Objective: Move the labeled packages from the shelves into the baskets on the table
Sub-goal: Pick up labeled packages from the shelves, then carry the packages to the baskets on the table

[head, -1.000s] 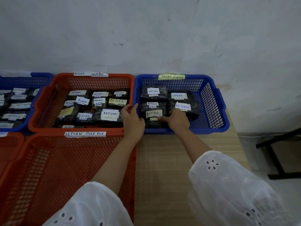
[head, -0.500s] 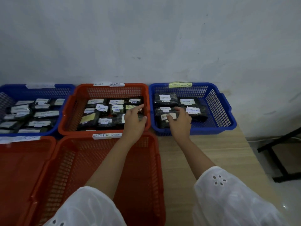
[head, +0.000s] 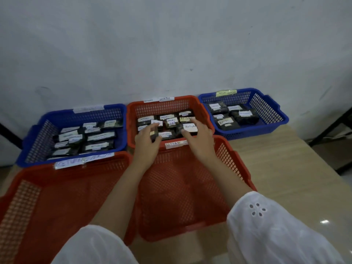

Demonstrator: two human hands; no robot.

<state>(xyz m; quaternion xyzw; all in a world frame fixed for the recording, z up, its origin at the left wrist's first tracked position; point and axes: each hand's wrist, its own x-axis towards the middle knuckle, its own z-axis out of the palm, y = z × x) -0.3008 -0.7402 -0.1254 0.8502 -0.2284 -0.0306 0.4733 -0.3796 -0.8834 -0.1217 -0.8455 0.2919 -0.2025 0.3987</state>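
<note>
Both hands are over the rear red basket (head: pixel 131 121), where the labelled packages (head: pixel 171 121) lie tightly packed; the right hand (head: pixel 199 141) hovers spread and empty above a "RETURN" package (head: pixel 189 127); the left hand (head: pixel 146 141) curls over a dark package (head: pixel 155 134), though blur hides whether it grips. In such crowding, a lift could snag neighbours or peel labels.

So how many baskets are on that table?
5. Back row: left blue basket, middle red basket, right blue basket. Front row: front left red basket, front middle red basket. More may sit off-frame left.
</note>
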